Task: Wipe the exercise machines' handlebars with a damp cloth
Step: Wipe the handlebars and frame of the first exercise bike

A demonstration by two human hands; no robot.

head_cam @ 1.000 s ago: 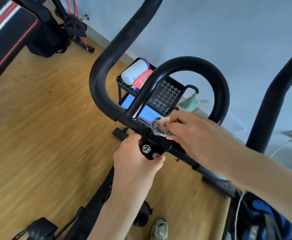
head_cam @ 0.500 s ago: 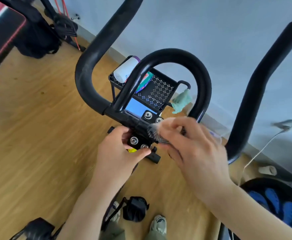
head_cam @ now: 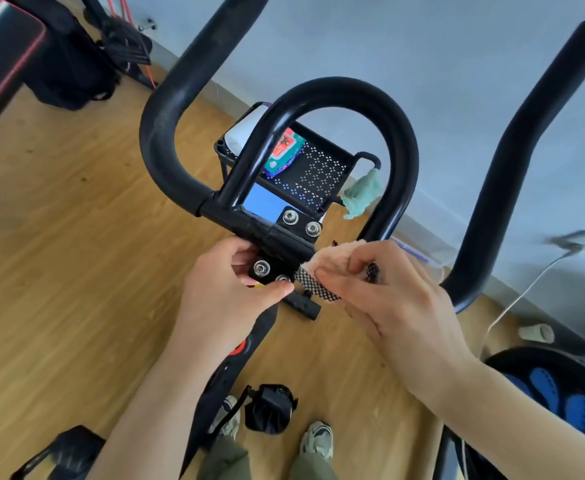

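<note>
Our left hand [head_cam: 228, 292] wraps its fingers around the bolted clamp [head_cam: 277, 251] at the base of the black handlebar [head_cam: 346, 95]. Our right hand [head_cam: 388, 299] pinches the cloth [head_cam: 318, 271], peach with a checkered edge, pressing it against the clamp's right side, just below the loop. A black cart [head_cam: 318, 168] stands beyond on the wood floor [head_cam: 59, 237].

Wood-plank floor [head_cam: 59, 237], pale grey wall [head_cam: 440, 64], black perforated cart [head_cam: 322, 168] against it.
</note>
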